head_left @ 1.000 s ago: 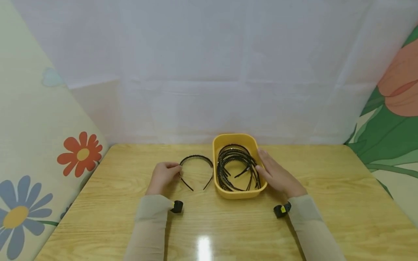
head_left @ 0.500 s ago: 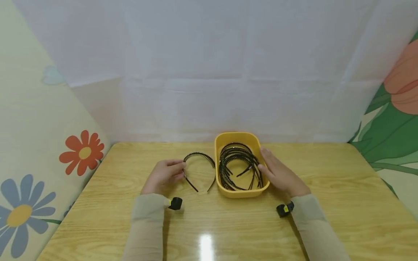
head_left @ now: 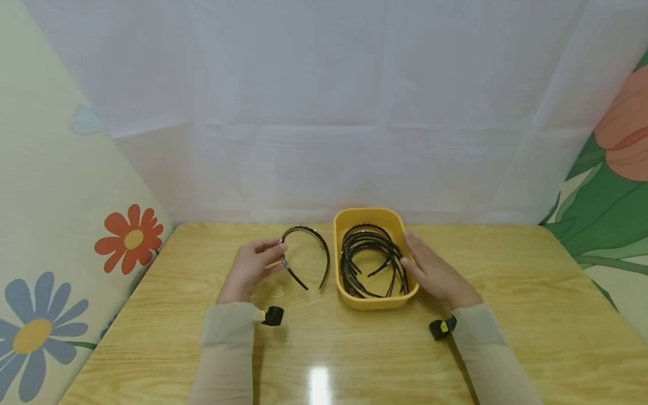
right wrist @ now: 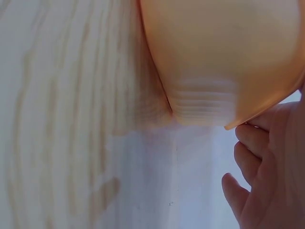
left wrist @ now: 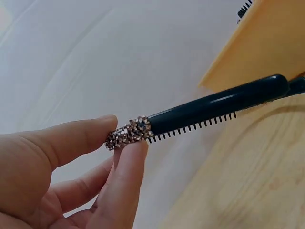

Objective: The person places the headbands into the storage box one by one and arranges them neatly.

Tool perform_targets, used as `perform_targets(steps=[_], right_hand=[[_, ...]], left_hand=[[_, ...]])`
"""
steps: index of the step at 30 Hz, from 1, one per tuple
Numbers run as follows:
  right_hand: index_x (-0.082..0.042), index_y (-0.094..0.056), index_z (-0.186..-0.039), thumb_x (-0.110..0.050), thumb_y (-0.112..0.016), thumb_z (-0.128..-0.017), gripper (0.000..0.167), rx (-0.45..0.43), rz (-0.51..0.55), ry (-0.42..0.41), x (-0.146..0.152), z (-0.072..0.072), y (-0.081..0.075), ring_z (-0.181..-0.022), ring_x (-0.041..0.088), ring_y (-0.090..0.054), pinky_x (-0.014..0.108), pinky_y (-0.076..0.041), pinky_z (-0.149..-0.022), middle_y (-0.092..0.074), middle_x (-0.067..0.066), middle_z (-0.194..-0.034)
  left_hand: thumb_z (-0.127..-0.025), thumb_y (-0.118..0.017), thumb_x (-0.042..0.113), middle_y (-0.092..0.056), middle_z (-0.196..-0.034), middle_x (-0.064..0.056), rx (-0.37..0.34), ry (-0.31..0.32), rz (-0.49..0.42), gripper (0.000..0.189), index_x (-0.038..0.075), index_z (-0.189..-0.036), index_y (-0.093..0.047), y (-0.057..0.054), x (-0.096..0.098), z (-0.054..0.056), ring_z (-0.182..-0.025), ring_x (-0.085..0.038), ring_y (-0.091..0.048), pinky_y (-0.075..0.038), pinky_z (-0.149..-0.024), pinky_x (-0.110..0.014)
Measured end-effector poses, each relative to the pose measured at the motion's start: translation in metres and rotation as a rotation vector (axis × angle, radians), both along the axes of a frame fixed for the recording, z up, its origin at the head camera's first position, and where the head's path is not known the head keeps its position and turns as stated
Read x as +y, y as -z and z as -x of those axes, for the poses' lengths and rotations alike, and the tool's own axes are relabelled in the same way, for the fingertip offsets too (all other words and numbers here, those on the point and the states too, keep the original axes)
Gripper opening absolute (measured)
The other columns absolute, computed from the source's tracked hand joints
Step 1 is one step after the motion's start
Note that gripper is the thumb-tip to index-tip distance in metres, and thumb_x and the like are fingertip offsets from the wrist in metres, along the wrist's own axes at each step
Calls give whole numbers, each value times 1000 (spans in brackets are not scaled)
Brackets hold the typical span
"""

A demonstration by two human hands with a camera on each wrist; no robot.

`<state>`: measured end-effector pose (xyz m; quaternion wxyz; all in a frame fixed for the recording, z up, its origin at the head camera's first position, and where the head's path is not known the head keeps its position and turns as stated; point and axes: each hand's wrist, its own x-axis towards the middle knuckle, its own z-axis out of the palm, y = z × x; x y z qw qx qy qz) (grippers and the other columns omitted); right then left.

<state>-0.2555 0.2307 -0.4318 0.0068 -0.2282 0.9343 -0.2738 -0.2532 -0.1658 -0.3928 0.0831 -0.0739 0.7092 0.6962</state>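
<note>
My left hand (head_left: pixel 250 270) pinches a black toothed headband (head_left: pixel 328 260) by one side, between thumb and fingertips. In the left wrist view, a band of glittering stones (left wrist: pixel 129 133) sits on the headband at the grip, with small comb teeth along its inner edge. A yellow plastic basket (head_left: pixel 377 304) stands just right of this headband, holding several similar black headbands (head_left: pixel 347 264). Against the basket's right side lies my right hand (head_left: pixel 436 274), fingers extended along the outside and thumb at the rim. In the right wrist view, its fingers (right wrist: pixel 252 140) touch near the rim.
Both hands work over a light wood table (head_left: pixel 314 337). A white sheet (head_left: pixel 283 112) hangs behind its far edge. Flower-patterned panels flank the table left and right. Each wrist wears a small black camera (head_left: pixel 273 316).
The pinched headband has come up off the table and shifted slightly away from the basket, its arch tilting up. My right hand stays at the basket.
</note>
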Motion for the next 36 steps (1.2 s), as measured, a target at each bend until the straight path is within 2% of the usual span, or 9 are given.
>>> perform_targets(steps=[4,7,11,15,21,28,36], right_hand=[[-5,-6,-163,-44,-31,-111,69,13,-4,4,0,0,0,-154,39,-9,58,-14,-124,-6,20,-168],[-5,-7,-163,-44,-30,-111,69,22,-8,10,1,0,1,-154,39,-9,58,-15,-124,-6,20,-168],[-4,-7,-163,-44,-30,-111,69,21,-13,14,2,-1,1,-154,39,-8,58,-15,-124,-6,20,-168],[-5,-7,-163,-43,-30,-111,69,16,-15,11,2,0,0,-154,39,-8,58,-14,-124,-6,20,-168],[-5,-7,-163,-43,-30,-111,68,20,-17,12,3,1,1,-154,39,-8,58,-14,-124,-6,20,-168],[-4,-6,-163,-43,-30,-111,69,21,-16,10,3,1,1,-154,39,-7,57,-14,-124,-5,20,-168],[-3,-6,-163,-42,-30,-112,69,21,-12,5,3,0,1,-154,39,-7,57,-13,-125,-5,20,-168]], left_hand=[[-102,-64,21,-53,-137,-14,41,-7,0,56,-3,-149,-44,-5,2,-1,-130,-31,-52,-57,-94,-25],[-102,-64,19,-57,-127,-10,76,-23,-14,53,-4,-147,-47,-9,4,-1,-117,-21,-60,-58,-93,-25],[-100,-66,16,-57,-117,-7,108,-55,-52,50,-5,-143,-49,-14,8,-1,-102,-12,-63,-59,-92,-26],[-100,-66,16,-57,-118,-6,129,-62,-86,51,-5,-143,-49,-19,13,-4,-102,-13,-63,-59,-92,-28],[-101,-65,15,-56,-118,-6,152,-24,-147,51,-5,-145,-47,-24,22,-7,-104,-14,-63,-58,-94,-29],[-102,-62,13,-54,-118,-7,151,30,-220,51,-5,-146,-44,-20,37,-4,-101,-13,-61,-58,-95,-30],[-103,-58,6,-55,-115,-6,147,48,-254,46,-9,-144,-44,-11,59,-3,-96,-12,-61,-59,-92,-29]])
